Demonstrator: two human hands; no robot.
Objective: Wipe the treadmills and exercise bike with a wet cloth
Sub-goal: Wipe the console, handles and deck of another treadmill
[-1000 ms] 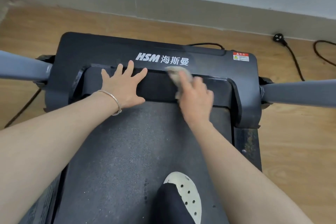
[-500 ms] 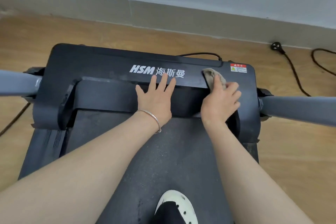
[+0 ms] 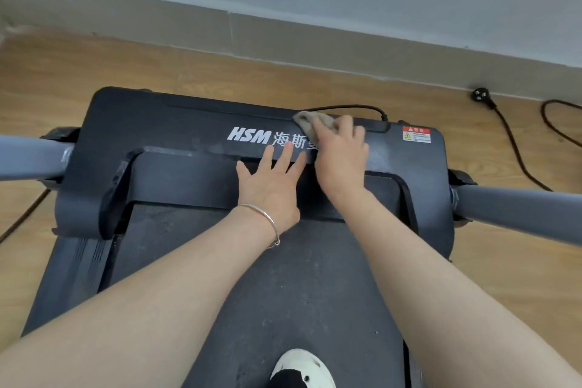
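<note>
Pressing a crumpled beige-grey cloth onto the black plastic motor hood of the treadmill, the right hand lies over the cloth with its fingers bent on top of it; whether they curl round the fabric or only push it flat cannot be told. Only the cloth's far edge shows, poking out past the fingertips at about 11 o'clock from that hand, close to the hood's rear edge and just beside the thin black cable that loops along there. The hand covers the last character of the white "HSM" lettering printed across the hood.

The left hand rests flat at roughly 7 o'clock from the right hand, nearly touching it, fingers straight and slightly spread, their tips reaching the hood's near lip while the palm lies on the recessed black panel below. A thin silver bangle circles that wrist.

A red-and-white warning sticker sits at 3 o'clock from the cloth. Grey tubular uprights leave the frame at 9 and 3 o'clock. The dark, dusty running belt stretches toward 6 o'clock, where a white perforated shoe stands on it. On the wooden floor at 2 o'clock lies a black plug with its cord.
</note>
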